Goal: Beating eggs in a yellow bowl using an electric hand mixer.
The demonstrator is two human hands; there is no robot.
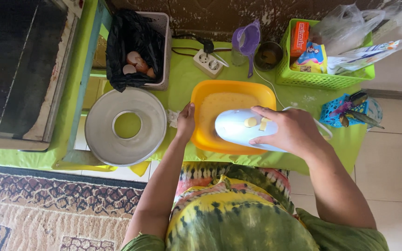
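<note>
An orange square bowl [202, 94] with pale yellow batter [224, 104] sits on a low table with a lime-green cloth [182, 74]. My left hand [186, 122] grips the bowl's left rim. My right hand [288, 131] holds a white electric hand mixer [236, 128] over the batter; its beaters are hidden under the body. The mixer's white cord [267, 82] runs back toward a white power strip [207, 63].
A metal ring cake pan [125, 125] lies left of the bowl. Behind it a bin lined with a black bag [136, 46] holds eggshells. At the back stand a purple jug [246, 42], a green basket of packets [324, 51] and a blue utensil basket [343, 110]. An oven [19, 69] sits far left.
</note>
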